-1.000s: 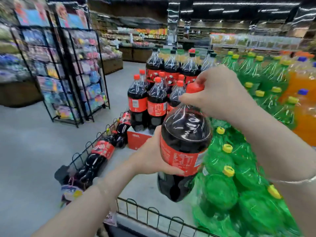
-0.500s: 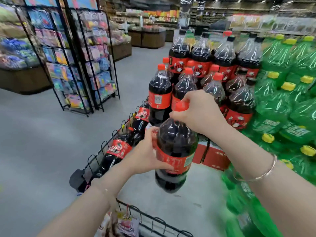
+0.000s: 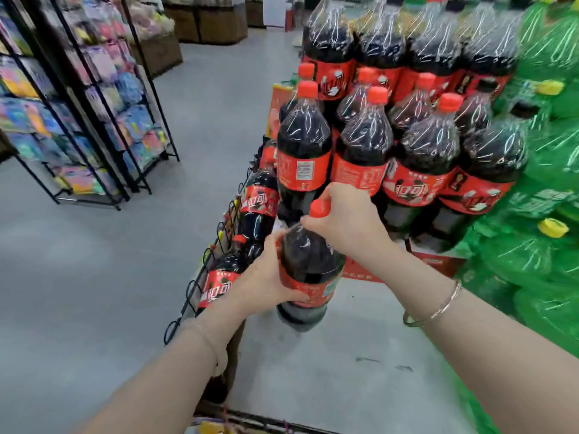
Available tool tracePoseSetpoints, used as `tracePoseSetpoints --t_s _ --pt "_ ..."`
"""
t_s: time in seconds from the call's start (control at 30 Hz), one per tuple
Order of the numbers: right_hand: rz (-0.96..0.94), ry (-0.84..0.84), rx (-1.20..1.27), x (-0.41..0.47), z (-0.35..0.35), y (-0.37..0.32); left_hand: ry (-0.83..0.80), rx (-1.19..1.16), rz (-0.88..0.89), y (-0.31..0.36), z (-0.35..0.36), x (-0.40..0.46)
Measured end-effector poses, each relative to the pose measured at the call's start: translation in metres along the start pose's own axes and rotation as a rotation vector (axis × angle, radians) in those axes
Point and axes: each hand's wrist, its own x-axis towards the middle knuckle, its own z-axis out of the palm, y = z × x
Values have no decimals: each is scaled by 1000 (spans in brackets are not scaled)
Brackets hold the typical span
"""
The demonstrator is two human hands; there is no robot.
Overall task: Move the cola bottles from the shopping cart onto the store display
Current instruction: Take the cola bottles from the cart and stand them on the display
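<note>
Bottle (image 3: 308, 270), gripped by left hand (image 3: 266, 283) and right hand (image 3: 347, 223), is now brought lower, nearer the display (image 3: 432, 158); placing looks imminent.

Red labels on the cola bottles (image 3: 416, 170) beyond the grip show white characters, seemingly 可口; finer print blurs

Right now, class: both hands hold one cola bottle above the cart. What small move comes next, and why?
Probably carry the held bottle forward toward the display bottles, keeping it upright. The left hand wraps its label, the right hand holds near the cap, and it is not yet among them.
</note>
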Motion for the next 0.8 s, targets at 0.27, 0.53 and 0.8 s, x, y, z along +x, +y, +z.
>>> tracePoseSetpoints --t_s 0.27,0.53,0.8 --pt "61 -67 18 28 49 6 6 -2 -23 -35 -3 32" --pt "70 -99 44 53 73 11 -33 -32 -23 -57 -10 56" --pt "65 -92 38 69 78 13 -40 -41 11 -62 -15 73"
